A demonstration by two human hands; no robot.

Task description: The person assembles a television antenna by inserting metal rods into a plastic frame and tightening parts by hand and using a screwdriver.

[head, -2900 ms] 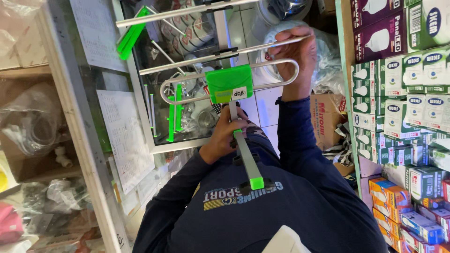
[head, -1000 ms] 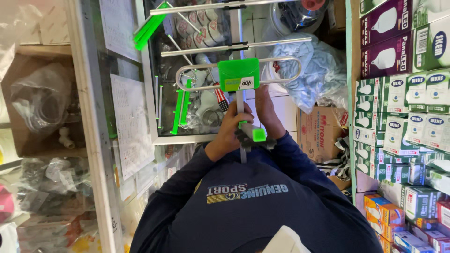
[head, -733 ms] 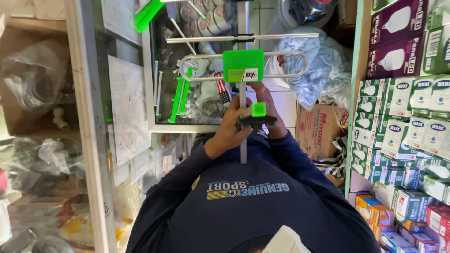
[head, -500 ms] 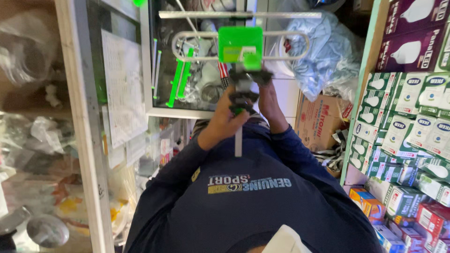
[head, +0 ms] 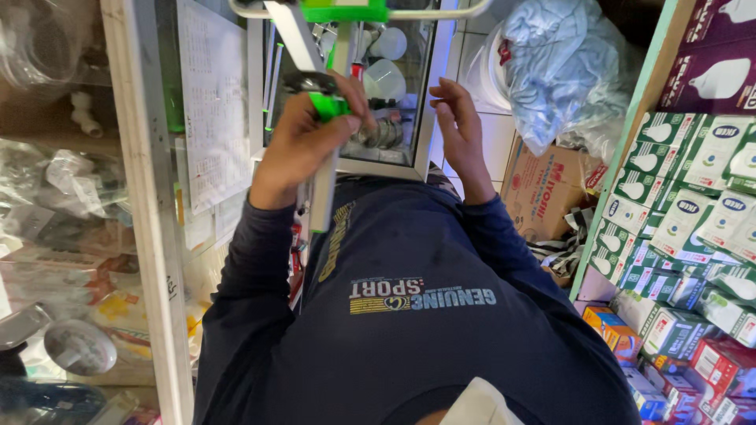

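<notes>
Left hand [head: 303, 145] stays clamped on the antenna [head: 319, 118] by the cabinet's [head: 421, 102] edge; right hand [head: 457, 126] has let go, fingers apart.

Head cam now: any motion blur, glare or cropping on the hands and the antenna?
Head view: left hand grips the antenna boom, slightly soft; right hand sharp and open; the antenna's green block is cropped at the top edge; mild reflections on the glass cabinet.

Antenna boom [head: 321, 193]: slim silver-grey metal bar, upright, slightly tilted, upper centre-left of frame; lower end hangs free over dark shirt. Bright green plastic clamp [head: 327, 104] on boom, mid-length. Green block [head: 344, 9] at top edge joins boom to rounded silver loop element [head: 457, 11], running horizontally, cropped by frame top.
</notes>
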